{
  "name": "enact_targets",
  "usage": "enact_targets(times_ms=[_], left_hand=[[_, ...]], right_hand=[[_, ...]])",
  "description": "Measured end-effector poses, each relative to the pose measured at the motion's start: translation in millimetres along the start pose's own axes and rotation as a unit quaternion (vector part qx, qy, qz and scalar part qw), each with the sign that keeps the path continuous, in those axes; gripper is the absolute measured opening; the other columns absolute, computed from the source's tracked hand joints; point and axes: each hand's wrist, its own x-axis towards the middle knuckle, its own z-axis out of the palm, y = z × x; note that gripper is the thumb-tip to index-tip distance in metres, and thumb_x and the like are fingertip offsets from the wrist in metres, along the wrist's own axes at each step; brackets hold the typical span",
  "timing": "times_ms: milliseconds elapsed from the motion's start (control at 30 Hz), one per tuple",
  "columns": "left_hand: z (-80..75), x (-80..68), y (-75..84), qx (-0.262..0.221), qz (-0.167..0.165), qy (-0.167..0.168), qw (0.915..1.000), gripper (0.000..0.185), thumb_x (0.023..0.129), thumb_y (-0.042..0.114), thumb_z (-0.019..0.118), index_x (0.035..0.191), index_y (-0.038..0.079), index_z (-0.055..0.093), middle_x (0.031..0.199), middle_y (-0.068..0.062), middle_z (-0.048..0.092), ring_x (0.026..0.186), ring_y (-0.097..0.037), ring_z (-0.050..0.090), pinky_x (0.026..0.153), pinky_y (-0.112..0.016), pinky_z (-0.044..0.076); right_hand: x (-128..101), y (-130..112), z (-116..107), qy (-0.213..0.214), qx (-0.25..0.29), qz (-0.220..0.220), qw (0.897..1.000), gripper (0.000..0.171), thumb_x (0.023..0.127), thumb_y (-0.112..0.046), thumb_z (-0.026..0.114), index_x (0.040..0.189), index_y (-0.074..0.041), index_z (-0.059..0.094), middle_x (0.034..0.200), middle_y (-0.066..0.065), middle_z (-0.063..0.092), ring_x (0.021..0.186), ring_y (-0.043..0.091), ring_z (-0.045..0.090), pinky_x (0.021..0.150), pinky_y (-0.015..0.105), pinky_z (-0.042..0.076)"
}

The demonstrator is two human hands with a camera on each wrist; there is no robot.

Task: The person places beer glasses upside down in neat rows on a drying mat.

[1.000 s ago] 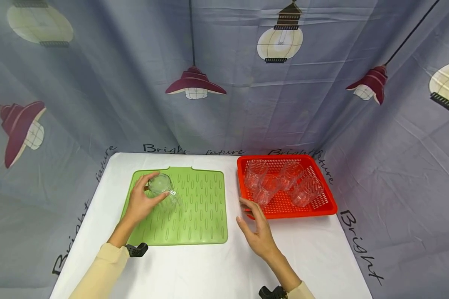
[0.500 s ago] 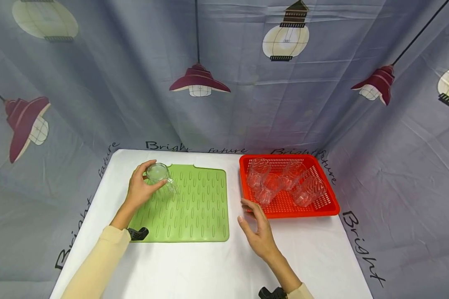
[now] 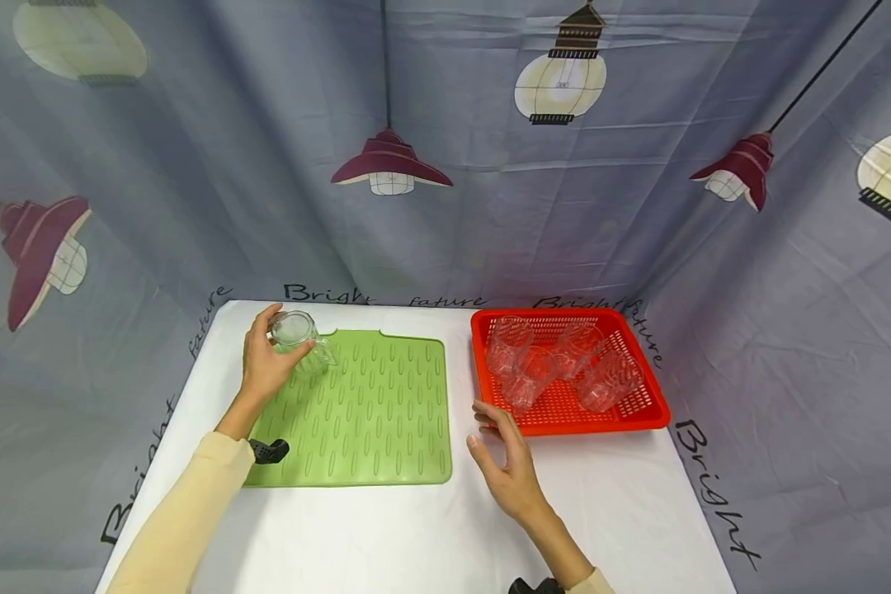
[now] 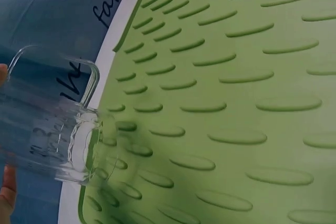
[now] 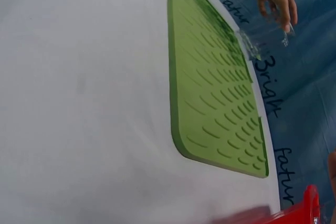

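Note:
My left hand (image 3: pixel 263 363) grips a clear glass mug (image 3: pixel 294 328) between thumb and fingers, over the far left corner of the green ridged mat (image 3: pixel 371 421). In the left wrist view the mug's handle (image 4: pixel 92 85) stands out from its side, and one end of the mug is nearest the mat; whether it touches is unclear. My right hand (image 3: pixel 512 474) holds nothing, its fingers loosely bent beside the front left corner of the red basket (image 3: pixel 572 429). Several clear glasses (image 3: pixel 601 384) lie in that basket, overlapping each other.
A white cloth (image 3: pixel 371 536) covers the table beneath mat and basket. Grey-blue curtains (image 3: pixel 460 239) with printed lamps close in the back and both sides, right at the table's edges.
My left hand has carried the glass mug to the left and farther back, toward the mat's far left corner. The right hand has stayed almost still beside the basket.

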Motion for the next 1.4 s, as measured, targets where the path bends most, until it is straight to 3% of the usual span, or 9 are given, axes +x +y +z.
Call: enact_targets(times_ms=[333, 533, 867, 1133, 1400], left_hand=[[5.7, 9.7, -2.9, 0.01, -0.014, 0.011, 0.9998, 0.089, 0.093, 0.017, 0.084, 0.166, 0.011, 0.034, 0.159, -0.023, 0.049, 0.149, -0.044, 0.04, 0.116, -0.06, 0.041], [6.7, 12.8, -8.6, 0.023, -0.037, 0.018, 0.9989, 0.088, 0.094, 0.018, 0.083, 0.167, 0.013, 0.033, 0.161, -0.021, 0.049, 0.15, -0.045, 0.038, 0.119, -0.064, 0.037], [10.6, 14.9, -11.5, 0.018, -0.038, 0.021, 0.9989, 0.088, 0.094, 0.016, 0.083, 0.166, 0.01, 0.034, 0.162, -0.023, 0.049, 0.151, -0.047, 0.037, 0.121, -0.066, 0.035], [14.6, 19.0, -12.5, 0.022, -0.047, 0.002, 0.9986, 0.083, 0.097, 0.017, 0.081, 0.166, 0.009, 0.036, 0.163, -0.024, 0.045, 0.152, -0.047, 0.034, 0.125, -0.066, 0.032], [14.1, 20.2, -11.0, 0.013, -0.064, -0.002, 0.9979, 0.085, 0.097, 0.019, 0.081, 0.167, 0.008, 0.033, 0.165, -0.024, 0.041, 0.156, -0.047, 0.035, 0.128, -0.067, 0.032]], right_hand=[[-0.6, -1.2, 4.8, -0.005, 0.006, 0.0, 1.0, 0.056, 0.104, -0.005, 0.068, 0.155, -0.019, 0.053, 0.147, 0.007, 0.063, 0.133, 0.015, 0.06, 0.11, 0.029, 0.056], [-1.2, -3.8, 5.5, -0.013, 0.01, 0.004, 1.0, 0.055, 0.104, -0.006, 0.067, 0.156, -0.018, 0.052, 0.148, 0.007, 0.062, 0.133, 0.024, 0.06, 0.11, 0.034, 0.057], [-3.1, -4.3, 5.9, -0.006, 0.013, 0.006, 1.0, 0.054, 0.104, -0.004, 0.067, 0.154, -0.016, 0.053, 0.147, 0.009, 0.064, 0.133, 0.013, 0.06, 0.11, 0.029, 0.056], [-3.4, -4.1, 6.2, -0.005, 0.009, 0.011, 1.0, 0.054, 0.104, -0.005, 0.068, 0.154, -0.018, 0.054, 0.147, 0.008, 0.064, 0.133, 0.009, 0.06, 0.109, 0.035, 0.058], [-5.5, -2.1, 5.0, -0.004, 0.008, 0.02, 1.0, 0.052, 0.105, -0.007, 0.067, 0.154, -0.014, 0.054, 0.147, 0.008, 0.064, 0.133, 0.012, 0.06, 0.11, 0.032, 0.057]])
